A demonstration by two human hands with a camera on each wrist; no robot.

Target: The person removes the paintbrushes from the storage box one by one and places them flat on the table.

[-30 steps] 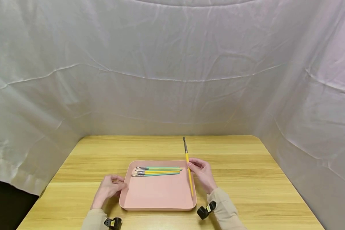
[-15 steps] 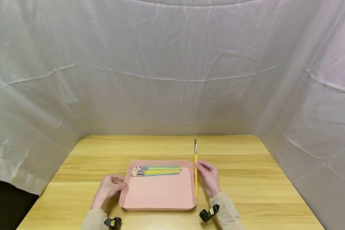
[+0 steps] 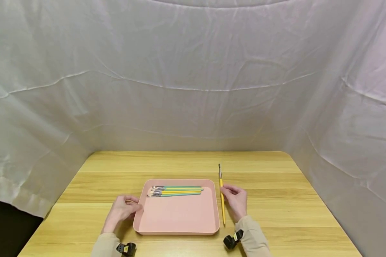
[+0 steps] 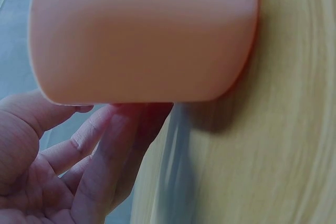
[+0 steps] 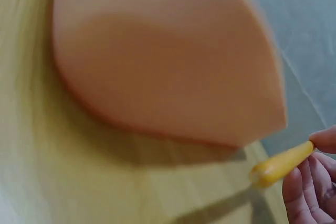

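Yellow-handled and dark-tipped, the long paintbrush (image 3: 223, 207) pinched in your right hand (image 3: 236, 201) has crossed from over the shallow pink rectangular tray (image 3: 180, 216) to just beside its right wall, putting it apart from the thin green-and-yellow-handled brushes (image 3: 178, 192) inside. Your left hand (image 3: 123, 210) still grips the tray's left rim.

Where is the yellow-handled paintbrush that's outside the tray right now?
In the head view, the yellow-handled paintbrush is pinched in the right hand, just off the right side of the pink tray, bristles toward the far edge of the table.
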